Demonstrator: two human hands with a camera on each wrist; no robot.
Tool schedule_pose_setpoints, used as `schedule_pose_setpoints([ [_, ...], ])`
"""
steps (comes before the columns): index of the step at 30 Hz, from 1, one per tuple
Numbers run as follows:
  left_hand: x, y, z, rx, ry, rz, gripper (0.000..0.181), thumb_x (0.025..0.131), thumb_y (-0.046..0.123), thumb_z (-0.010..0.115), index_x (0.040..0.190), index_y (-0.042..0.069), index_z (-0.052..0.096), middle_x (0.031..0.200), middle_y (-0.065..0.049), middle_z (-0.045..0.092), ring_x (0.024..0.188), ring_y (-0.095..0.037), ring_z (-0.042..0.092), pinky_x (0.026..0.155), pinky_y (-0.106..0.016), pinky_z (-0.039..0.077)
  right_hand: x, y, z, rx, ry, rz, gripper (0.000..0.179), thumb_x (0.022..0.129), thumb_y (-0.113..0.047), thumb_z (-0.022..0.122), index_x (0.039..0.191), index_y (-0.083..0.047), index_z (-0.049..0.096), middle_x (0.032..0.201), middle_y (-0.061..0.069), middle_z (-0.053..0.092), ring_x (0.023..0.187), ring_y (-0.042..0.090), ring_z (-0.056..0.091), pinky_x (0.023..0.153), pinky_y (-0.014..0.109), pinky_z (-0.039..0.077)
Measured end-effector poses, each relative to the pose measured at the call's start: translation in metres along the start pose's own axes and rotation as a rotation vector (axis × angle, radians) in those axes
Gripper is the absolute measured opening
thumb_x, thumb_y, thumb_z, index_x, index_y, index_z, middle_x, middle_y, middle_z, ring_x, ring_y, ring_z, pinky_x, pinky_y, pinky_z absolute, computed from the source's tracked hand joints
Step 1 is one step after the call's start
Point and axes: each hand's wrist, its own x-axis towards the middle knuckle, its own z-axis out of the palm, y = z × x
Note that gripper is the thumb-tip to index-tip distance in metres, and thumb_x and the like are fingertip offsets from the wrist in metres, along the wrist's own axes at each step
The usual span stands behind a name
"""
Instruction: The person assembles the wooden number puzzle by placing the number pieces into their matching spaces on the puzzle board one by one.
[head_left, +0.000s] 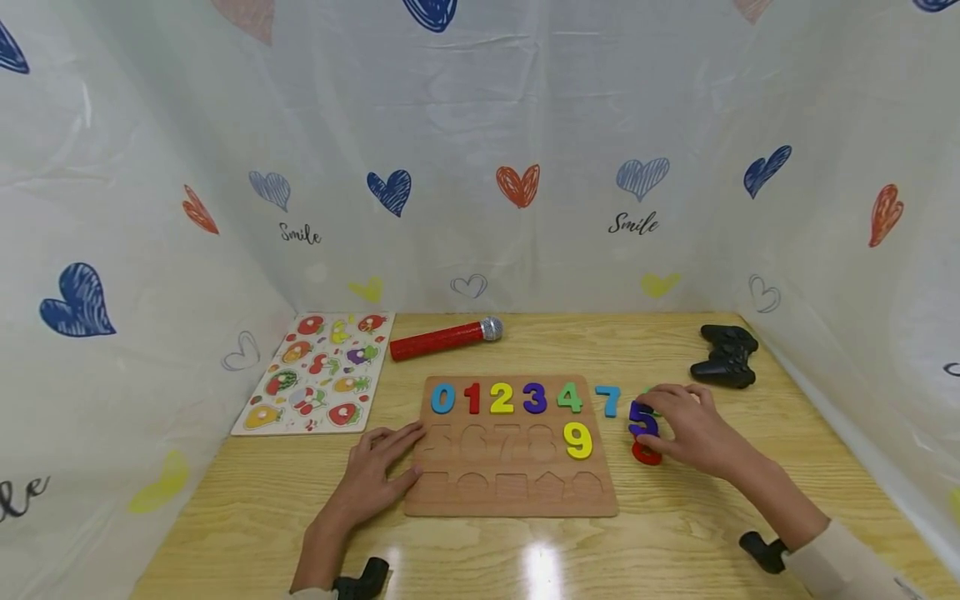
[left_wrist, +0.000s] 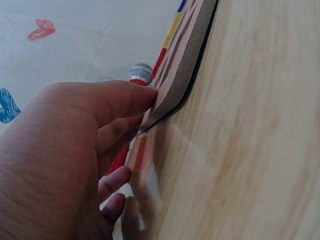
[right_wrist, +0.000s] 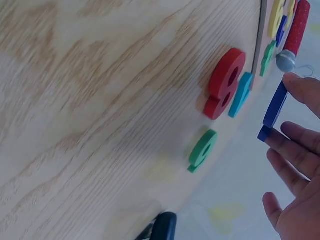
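My left hand (head_left: 372,471) rests at the left edge of a wooden number board (head_left: 480,503), its fingers and thumb touching that edge. Between thumb and fingers, my right hand (head_left: 701,433) pinches a dark blue number 5 (head_left: 643,419), raised off the table in the right wrist view. Below it lies a red number 8 (right_wrist: 225,85), partly covered in the head view. A green number piece (right_wrist: 203,151) lies nearby, mostly hidden behind the hand from above. Just right of the board is a light blue 7 (head_left: 607,401). Numbers 0 to 4 and a yellow 9 (head_left: 577,441) sit in the board.
A fruit picture board (head_left: 307,375) lies at the back left. Beside it is a red microphone (head_left: 442,340) with a silver head. At the back right rests a black game controller (head_left: 725,357). A white curtain (head_left: 465,125) with hearts borders the table.
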Motion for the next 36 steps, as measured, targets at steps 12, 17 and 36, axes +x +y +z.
schedule_pose_setpoints([
  [12, 0.002, 0.000, 0.000, 0.008, -0.016, -0.010, 0.055, 0.094, 0.040, 0.067, 0.145, 0.024, 0.056, 0.152, 0.009, 0.047, 0.128, -0.026, 0.038, 0.098, -0.059, 0.028, 0.005, -0.015, 0.002, 0.045, -0.001, -0.034, 0.052, 0.078, -0.025, 0.088, 0.122, -0.005, 0.068, 0.118, 0.010, 0.067, 0.119, 0.037, 0.051, 0.096, 0.062, 0.026],
  [17, 0.001, 0.000, 0.000, 0.009, -0.017, -0.021, 0.055, 0.094, 0.039, 0.067, 0.145, 0.024, 0.056, 0.152, 0.009, 0.047, 0.128, -0.026, 0.038, 0.099, -0.059, 0.028, 0.007, -0.019, 0.005, 0.053, -0.006, -0.057, 0.050, 0.079, -0.024, 0.087, 0.122, -0.006, 0.068, 0.119, 0.009, 0.067, 0.119, 0.037, 0.052, 0.097, 0.063, 0.025],
  [36, 0.003, 0.000, 0.000, -0.020, -0.022, -0.019, 0.056, 0.093, 0.039, 0.068, 0.145, 0.023, 0.056, 0.152, 0.008, 0.047, 0.128, -0.027, 0.037, 0.099, -0.061, 0.027, 0.022, -0.039, 0.013, 0.058, 0.007, -0.127, 0.049, 0.079, -0.026, 0.087, 0.121, -0.010, 0.068, 0.118, 0.003, 0.068, 0.120, 0.034, 0.053, 0.097, 0.063, 0.026],
])
